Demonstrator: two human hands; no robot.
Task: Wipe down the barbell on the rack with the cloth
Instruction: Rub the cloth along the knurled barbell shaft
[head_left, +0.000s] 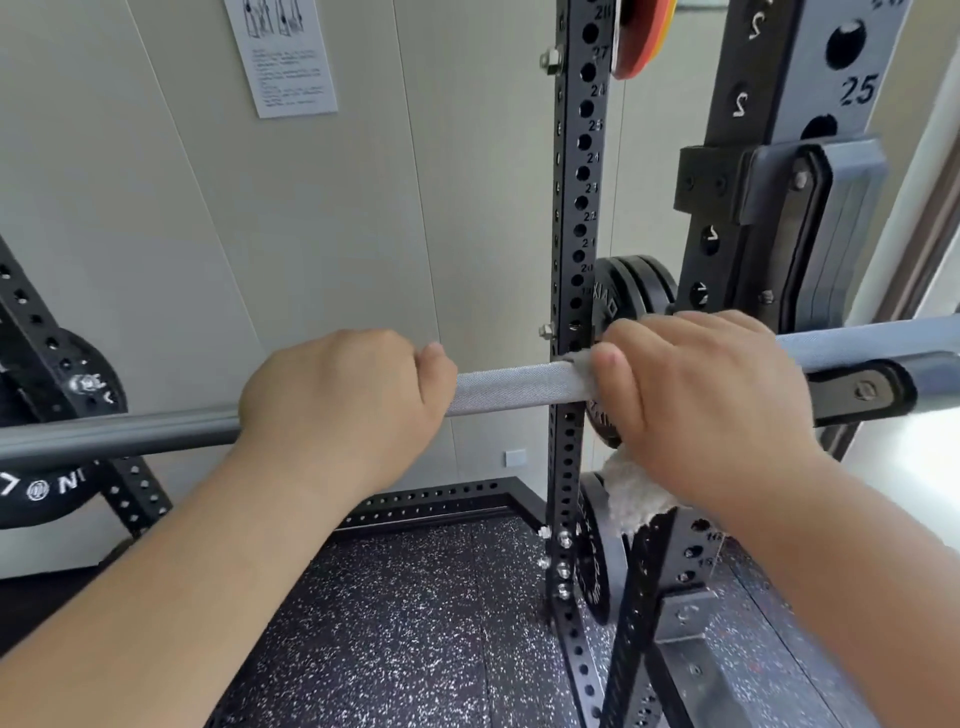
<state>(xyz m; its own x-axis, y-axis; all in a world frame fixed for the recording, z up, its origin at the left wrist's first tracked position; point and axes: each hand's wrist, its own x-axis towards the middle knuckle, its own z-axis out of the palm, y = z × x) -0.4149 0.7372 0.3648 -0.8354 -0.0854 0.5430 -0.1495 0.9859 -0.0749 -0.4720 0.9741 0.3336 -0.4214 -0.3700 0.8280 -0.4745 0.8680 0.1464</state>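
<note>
Mid-wipe: right hand (711, 410) grips the white cloth (636, 499) wrapped on the racked barbell (511, 387), left hand (345, 402) curls bare around the bar beside it; next, probably slide cloth along knurling.

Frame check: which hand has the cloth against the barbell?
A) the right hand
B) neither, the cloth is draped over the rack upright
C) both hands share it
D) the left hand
A: the right hand grips the cloth around the barbell, with the cloth's end hanging below it, while the left hand grips bare bar.
</note>
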